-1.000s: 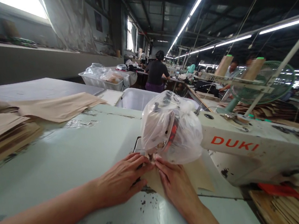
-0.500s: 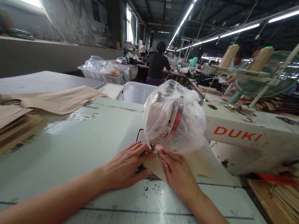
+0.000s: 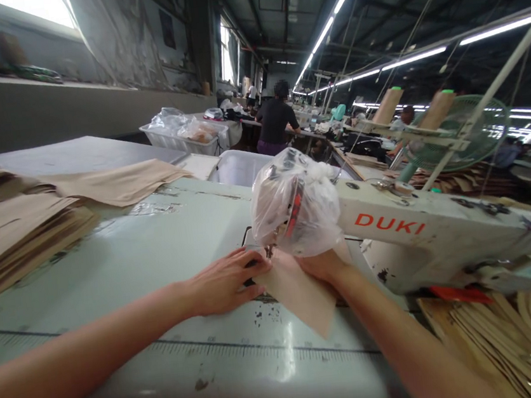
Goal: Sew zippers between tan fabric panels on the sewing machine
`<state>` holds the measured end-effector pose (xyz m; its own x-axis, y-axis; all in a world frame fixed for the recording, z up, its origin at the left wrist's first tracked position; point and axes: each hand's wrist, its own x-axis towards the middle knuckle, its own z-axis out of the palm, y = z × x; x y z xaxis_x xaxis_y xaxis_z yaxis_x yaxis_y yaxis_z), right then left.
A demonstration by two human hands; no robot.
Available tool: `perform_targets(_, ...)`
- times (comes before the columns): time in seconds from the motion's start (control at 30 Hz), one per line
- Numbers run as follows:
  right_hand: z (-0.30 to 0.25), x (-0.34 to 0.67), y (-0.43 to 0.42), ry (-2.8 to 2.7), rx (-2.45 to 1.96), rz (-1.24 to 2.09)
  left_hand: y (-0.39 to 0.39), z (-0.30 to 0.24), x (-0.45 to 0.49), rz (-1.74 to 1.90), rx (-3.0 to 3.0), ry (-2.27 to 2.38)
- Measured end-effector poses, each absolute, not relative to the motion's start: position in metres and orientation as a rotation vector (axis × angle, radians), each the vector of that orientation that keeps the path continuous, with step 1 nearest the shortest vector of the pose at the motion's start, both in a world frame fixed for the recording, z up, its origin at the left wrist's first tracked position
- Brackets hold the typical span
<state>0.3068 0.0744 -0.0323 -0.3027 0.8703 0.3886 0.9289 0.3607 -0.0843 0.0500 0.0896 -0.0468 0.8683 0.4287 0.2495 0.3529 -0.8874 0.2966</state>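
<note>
A white DUKI sewing machine (image 3: 423,238) stands on the pale green table (image 3: 123,260), its head wrapped in a clear plastic bag (image 3: 295,205). A beige fabric piece (image 3: 300,294) lies under the needle and hangs toward me. My left hand (image 3: 224,283) lies flat on the table with fingers stretched out, fingertips on the fabric's left edge by the needle. My right hand (image 3: 323,266) sits under the bagged head, partly behind the fabric, fingers curled on the fabric's far side.
Stacks of beige fabric (image 3: 13,221) fill the table's left. A white bin (image 3: 237,167) stands behind the table, another tub (image 3: 182,138) farther back. More cut pieces (image 3: 511,337) lie at lower right. A green fan (image 3: 455,139) and a seated person (image 3: 276,121) are beyond.
My right hand has moved forward under the machine head and the fabric's near corner has swung toward me and to the right. My left hand stays by the needle. The view shifted slightly.
</note>
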Motion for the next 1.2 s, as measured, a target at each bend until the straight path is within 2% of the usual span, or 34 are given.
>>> perform_targets(0.23, -0.053, 0.280, -0.002, -2.125, -1.945, -0.322, 0.089, -0.043, 0.040, 0.500, 2.774, 0.607)
perform_targets(0.47, -0.077, 0.264, 0.016, -2.249, -1.796, -0.092, 0.094, -0.047, 0.044, 0.482, 2.782, 0.494)
perform_targets(0.73, -0.079, 0.268, 0.010, -2.148, -1.728, 0.183, 0.081, -0.047, 0.045, 0.508, 2.812, 0.608)
perform_targets(0.97, -0.082, 0.269, 0.017, -2.107, -1.762, 0.189, 0.091, -0.066, 0.039, 0.574, 2.882, 0.590)
perform_targets(1.2, -0.083, 0.269, 0.022, -2.105, -1.790, 0.193, 0.094, -0.062, 0.044, 0.521, 2.895, 0.646)
